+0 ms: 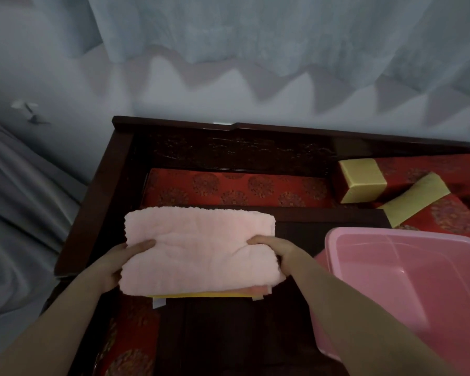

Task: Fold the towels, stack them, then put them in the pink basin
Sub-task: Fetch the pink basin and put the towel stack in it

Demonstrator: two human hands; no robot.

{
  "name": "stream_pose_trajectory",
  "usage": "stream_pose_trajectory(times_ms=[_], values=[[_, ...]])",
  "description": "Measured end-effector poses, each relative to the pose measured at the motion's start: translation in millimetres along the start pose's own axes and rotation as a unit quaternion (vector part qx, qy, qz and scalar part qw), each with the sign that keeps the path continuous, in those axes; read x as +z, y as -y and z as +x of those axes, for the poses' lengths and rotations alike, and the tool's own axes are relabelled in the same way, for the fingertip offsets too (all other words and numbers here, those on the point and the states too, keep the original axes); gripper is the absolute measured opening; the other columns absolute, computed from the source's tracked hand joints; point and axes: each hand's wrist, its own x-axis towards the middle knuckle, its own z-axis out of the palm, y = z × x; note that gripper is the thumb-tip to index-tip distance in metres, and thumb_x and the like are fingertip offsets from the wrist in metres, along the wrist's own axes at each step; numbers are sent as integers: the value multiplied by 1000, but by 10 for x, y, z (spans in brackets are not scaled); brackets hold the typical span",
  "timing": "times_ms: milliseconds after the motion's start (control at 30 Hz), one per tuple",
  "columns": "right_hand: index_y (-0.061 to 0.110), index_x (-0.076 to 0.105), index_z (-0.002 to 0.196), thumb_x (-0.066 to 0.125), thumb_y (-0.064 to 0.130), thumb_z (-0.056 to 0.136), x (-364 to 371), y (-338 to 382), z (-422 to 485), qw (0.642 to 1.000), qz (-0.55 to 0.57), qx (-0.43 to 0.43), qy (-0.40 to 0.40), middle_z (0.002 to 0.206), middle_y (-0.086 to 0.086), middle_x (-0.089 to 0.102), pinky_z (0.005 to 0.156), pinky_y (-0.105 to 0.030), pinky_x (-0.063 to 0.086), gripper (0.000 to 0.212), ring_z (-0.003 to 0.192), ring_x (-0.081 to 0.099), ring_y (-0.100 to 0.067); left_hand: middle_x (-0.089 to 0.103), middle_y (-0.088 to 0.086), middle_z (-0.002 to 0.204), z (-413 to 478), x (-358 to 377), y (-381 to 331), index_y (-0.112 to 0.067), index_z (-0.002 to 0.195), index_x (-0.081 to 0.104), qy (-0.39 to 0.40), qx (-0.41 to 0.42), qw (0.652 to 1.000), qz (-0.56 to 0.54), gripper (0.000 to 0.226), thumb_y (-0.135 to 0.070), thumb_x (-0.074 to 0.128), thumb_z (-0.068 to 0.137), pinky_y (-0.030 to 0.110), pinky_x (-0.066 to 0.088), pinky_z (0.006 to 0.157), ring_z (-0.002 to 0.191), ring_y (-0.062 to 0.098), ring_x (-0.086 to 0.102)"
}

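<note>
Grips the stacked towels (pixel 198 251) at opposite ends with left hand (pixel 120 263) and right hand (pixel 276 252), thumbs pressed on top, fingers hidden beneath, forearms stretched forward. Pink basin (pixel 407 280) just right of the right hand. White label (pixel 159 302) below the left hand, unreadable.

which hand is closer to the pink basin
Right. The right hand grips the towel stack at its right edge, just beside the pink basin. The left hand grips the stack's left edge, on the side away from the basin.
</note>
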Motion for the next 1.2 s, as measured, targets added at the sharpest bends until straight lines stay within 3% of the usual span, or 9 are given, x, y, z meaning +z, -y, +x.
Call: stream_pose_trajectory(times_ms=[133, 233, 400, 533, 700, 833, 933, 1067, 1200], values=[[7, 71, 100, 85, 26, 63, -26, 63, -224, 997, -7, -60, 42, 97, -12, 75, 92, -41, 53, 44, 94, 69, -27, 71, 15, 109, -284, 67, -119, -11, 115, 62, -10, 16, 1000, -3, 59, -31, 78, 62, 42, 52, 85, 101, 32, 66], [8, 68, 109, 89, 34, 54, -137, 242, -534, 991, -35, -124, 35, 101, -10, 75, 92, -44, 54, 64, 95, 71, -26, 76, 11, 97, -552, 183, -307, -10, 109, 65, -13, 47, 999, -17, 54, -33, 79, 62, 40, 52, 84, 88, 28, 72], [6, 65, 113, 82, 40, 66, -715, 453, -1304, 971, -19, -240, 8, 105, -11, 73, 87, -38, 55, 61, 97, 70, -25, 77, 5, 84, -1257, 743, -770, -13, 98, 69, 1, 102, 993, -57, 23, -24, 71, 78, 36, 54, 73, 63, 16, 73], [14, 59, 122, 67, 41, 81, -1466, 242, -1954, 950, 5, -313, 24, 108, -3, 72, 68, -25, 57, 50, 88, 72, -13, 77, 3, 86, -1888, 1402, -919, -15, 77, 77, 37, 134, 989, -45, 65, -34, 96, 19, 30, 59, 56, 69, 15, 73], [36, 54, 108, 55, 43, 90, -2494, -305, -2377, 945, 16, -327, 13, 95, 11, 68, 53, -21, 55, 19, 80, 66, -6, 77, 4, 93, -2348, 2394, -675, -18, 93, 73, 62, 156, 986, -17, 81, -38, 94, 17, 32, 59, 58, 74, 16, 74], [30, 55, 113, 55, 40, 91, -3127, -713, -2470, 956, 1, -292, 14, 88, 6, 74, 48, -21, 54, 25, 69, 72, -8, 77, 4, 96, -2417, 3096, -342, -15, 98, 72, 61, 153, 986, -9, 96, -41, 95, 9, 32, 60, 61, 78, 16, 74], [29, 58, 105, 56, 37, 90, -3518, -939, -2444, 960, -12, -280, 25, 89, 6, 76, 61, -26, 59, 17, 81, 72, -12, 76, 7, 98, -2400, 3555, -96, -10, 101, 71, 36, 143, 989, 21, 95, -47, 93, 17, 34, 58, 76, 86, 21, 73], [23, 60, 115, 66, 37, 84, -3850, -1126, -2177, 972, 2, -233, 13, 113, -8, 70, 90, -44, 53, 35, 105, 65, -28, 72, 17, 107, -2208, 3964, 218, -2, 109, 67, 5, 106, 992, 67, 61, -38, 83, 62, 43, 52, 89, 101, 32, 67], [11, 60, 120, 68, 32, 84, -3971, -1260, -1784, 984, 24, -176, -21, 116, -15, 68, 80, -39, 55, 42, 103, 65, -31, 70, 19, 106, -1881, 4231, 374, 1, 112, 64, -6, 59, 995, 83, 48, -28, 77, 75, 36, 52, 74, 92, 30, 66]])
